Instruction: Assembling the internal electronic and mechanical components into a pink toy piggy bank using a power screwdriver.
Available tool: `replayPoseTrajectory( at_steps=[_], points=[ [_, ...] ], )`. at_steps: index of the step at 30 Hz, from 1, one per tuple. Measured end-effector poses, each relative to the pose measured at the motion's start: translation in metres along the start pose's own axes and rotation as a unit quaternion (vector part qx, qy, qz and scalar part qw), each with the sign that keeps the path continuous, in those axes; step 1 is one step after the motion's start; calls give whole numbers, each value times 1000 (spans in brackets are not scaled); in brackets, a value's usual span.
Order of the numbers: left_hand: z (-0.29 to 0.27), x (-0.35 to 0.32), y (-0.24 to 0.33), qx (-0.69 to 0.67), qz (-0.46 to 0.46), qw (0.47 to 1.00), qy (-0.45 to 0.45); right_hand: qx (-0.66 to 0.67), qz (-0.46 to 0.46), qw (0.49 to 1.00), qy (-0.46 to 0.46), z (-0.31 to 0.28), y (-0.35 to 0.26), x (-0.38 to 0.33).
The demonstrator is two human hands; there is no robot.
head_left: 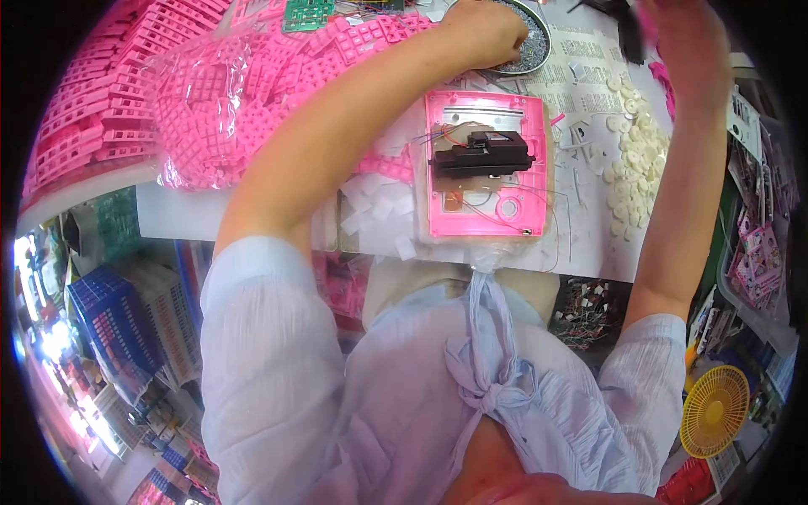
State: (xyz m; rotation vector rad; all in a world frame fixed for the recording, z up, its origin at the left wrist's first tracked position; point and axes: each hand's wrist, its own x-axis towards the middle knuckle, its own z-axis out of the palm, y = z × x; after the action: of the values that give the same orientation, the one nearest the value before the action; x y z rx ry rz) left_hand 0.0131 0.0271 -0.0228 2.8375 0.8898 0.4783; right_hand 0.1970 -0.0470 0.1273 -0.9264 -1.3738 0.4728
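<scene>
just beyond the pink housing [486, 164], my left hand [488, 34] dipped into the round metal dish [539, 46] of small grey screws, fingers curled and pressed together. my right hand [686, 38], up right of the housing, was blurred; i could not tell its grip. the housing lay open-side up, black module [481, 154] reachable. left of it sat clear bags of pink parts [219, 101]; right, a heap of white discs [635, 160].
</scene>
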Motion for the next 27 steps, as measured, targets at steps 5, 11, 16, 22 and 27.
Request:
replayPoseTrajectory(
  at_steps=[5,11,16,22,27],
  points=[
    [-17,1,11,39,-20,999,21,101,141,979,-111,16,-3,6],
    [-16,5,0,120,-12,992,-20,101,113,959,-239,25,-20,14],
    [-53,-22,30,-149,-106,978,96,248,49,944,-211,23,-19,-19],
    [-87,-133,106,-183,2,966,184,380,66,901,-199,10,-53,-100],
    [-77,-158,124,-223,-45,953,203,355,35,906,-227,29,-72,-115]
  ],
)
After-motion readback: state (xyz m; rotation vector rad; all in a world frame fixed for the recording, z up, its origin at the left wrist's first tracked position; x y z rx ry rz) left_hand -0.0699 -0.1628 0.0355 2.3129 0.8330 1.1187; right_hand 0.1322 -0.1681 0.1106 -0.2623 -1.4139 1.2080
